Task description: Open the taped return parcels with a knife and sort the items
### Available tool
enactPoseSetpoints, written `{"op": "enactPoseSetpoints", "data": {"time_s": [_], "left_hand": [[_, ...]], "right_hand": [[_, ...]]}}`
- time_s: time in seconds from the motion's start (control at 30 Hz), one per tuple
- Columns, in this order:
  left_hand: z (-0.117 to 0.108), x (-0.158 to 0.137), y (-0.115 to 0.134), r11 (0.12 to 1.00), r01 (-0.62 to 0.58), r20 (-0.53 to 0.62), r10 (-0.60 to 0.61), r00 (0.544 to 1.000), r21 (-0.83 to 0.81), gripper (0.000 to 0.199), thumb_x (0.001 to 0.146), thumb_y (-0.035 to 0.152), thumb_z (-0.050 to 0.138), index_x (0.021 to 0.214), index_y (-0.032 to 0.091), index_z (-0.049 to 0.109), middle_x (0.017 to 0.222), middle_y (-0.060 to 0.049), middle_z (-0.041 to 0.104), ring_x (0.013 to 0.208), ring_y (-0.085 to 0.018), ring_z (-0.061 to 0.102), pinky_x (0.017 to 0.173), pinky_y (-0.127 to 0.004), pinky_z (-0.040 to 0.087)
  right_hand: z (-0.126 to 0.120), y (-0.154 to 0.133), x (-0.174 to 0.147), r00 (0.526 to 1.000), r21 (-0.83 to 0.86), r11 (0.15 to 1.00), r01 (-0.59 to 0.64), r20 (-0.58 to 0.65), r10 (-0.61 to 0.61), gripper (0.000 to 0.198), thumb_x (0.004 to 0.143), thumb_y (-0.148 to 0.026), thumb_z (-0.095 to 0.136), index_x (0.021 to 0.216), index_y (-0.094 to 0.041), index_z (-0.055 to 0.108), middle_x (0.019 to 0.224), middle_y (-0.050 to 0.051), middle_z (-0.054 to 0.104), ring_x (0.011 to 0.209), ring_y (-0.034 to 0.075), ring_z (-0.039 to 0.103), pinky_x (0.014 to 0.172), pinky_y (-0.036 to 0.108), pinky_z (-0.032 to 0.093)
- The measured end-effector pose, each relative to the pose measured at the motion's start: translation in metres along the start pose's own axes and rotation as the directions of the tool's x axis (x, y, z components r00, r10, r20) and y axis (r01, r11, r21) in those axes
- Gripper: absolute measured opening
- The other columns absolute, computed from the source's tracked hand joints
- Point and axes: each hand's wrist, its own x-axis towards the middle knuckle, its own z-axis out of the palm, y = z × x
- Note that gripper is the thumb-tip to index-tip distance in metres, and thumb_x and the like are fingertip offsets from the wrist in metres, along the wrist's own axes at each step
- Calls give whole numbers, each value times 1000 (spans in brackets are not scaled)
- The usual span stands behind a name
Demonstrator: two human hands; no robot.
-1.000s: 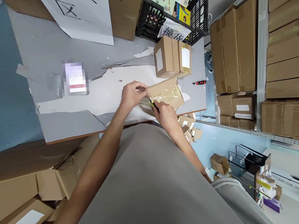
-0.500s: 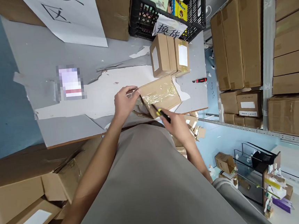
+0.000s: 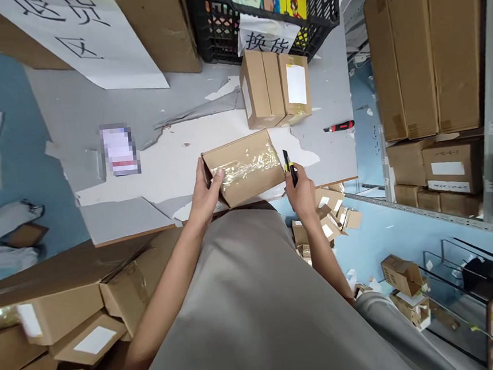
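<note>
A small cardboard box (image 3: 245, 170) with clear tape across its top rests near the front edge of the grey table (image 3: 92, 100). My left hand (image 3: 206, 193) grips the box's left end. To the right of the box, my right hand (image 3: 301, 189) holds a yellow and black utility knife (image 3: 288, 164), its tip pointing up beside the box's right end.
Two taped boxes (image 3: 275, 87) stand behind, with a red cutter (image 3: 338, 126) to their right and a black crate (image 3: 257, 11) at the back. Cardboard boxes pile at the lower left (image 3: 60, 322), on the floor (image 3: 327, 218) and on shelves at right (image 3: 424, 48).
The knife has left the box's near edge and moved to its right side. My left hand shifted from the top edge to the left end, and the box turned.
</note>
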Motion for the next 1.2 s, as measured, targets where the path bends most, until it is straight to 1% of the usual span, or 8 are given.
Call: {"op": "enactPoseSetpoints", "data": {"time_s": [0.13,0.23,0.33,0.4,0.5,0.7,0.9,1.2], "left_hand": [[21,7,5,988,-133,-105,141,984,84,97,99,78,75,178,31,43,177,-13,55,166,-34,52,142,-50,38],[24,5,5,975,-178,-119,194,974,130,94,101,78,73,176,28,46,176,-15,55,164,-32,53,142,-49,36],[24,1,6,972,-177,-124,197,973,154,92,102,78,71,175,27,48,175,-15,56,164,-31,53,143,-48,35],[25,-1,5,972,-163,-148,189,971,167,91,101,79,72,173,26,50,172,-16,59,162,-32,56,142,-49,37],[27,-3,4,973,-147,-185,180,966,176,88,101,79,72,169,25,53,167,-17,63,157,-31,60,139,-48,42],[30,-3,3,979,-122,-199,154,968,165,91,100,82,72,168,25,53,166,-17,64,154,-32,63,138,-50,42],[30,-4,2,976,-146,-196,177,965,162,92,99,83,72,168,25,53,168,-17,63,156,-32,61,140,-49,40],[29,-5,-3,971,-179,-183,207,961,156,90,102,79,71,171,25,51,170,-17,60,161,-31,56,141,-48,38]], "right_hand": [[-5,1,-6,992,35,998,59,110,-62,44,115,-38,49,152,-21,65,119,14,88,103,34,84,92,39,63],[-10,-1,-7,986,40,995,92,137,-97,44,117,-37,47,154,-20,64,125,15,86,108,33,84,95,39,63],[-15,-8,-4,977,40,990,135,161,-139,45,118,-35,45,157,-21,62,134,14,84,117,32,83,99,38,63],[-17,-15,0,970,10,989,146,196,-145,46,118,-32,44,160,-20,61,139,14,83,118,32,83,100,37,63],[-20,-26,7,959,-86,986,145,257,-118,48,119,-27,42,163,-18,59,142,16,82,117,31,82,103,37,61],[-27,-46,8,939,-239,960,145,339,-57,55,121,-25,37,175,-14,48,140,19,82,118,31,81,102,35,59],[-26,-53,6,942,-290,950,114,335,-11,56,122,-26,34,175,-13,46,134,19,83,114,31,81,99,35,58],[-22,-48,4,960,-273,951,148,270,-71,58,122,-27,31,176,-15,47,145,19,80,118,33,81,101,38,60]]}}
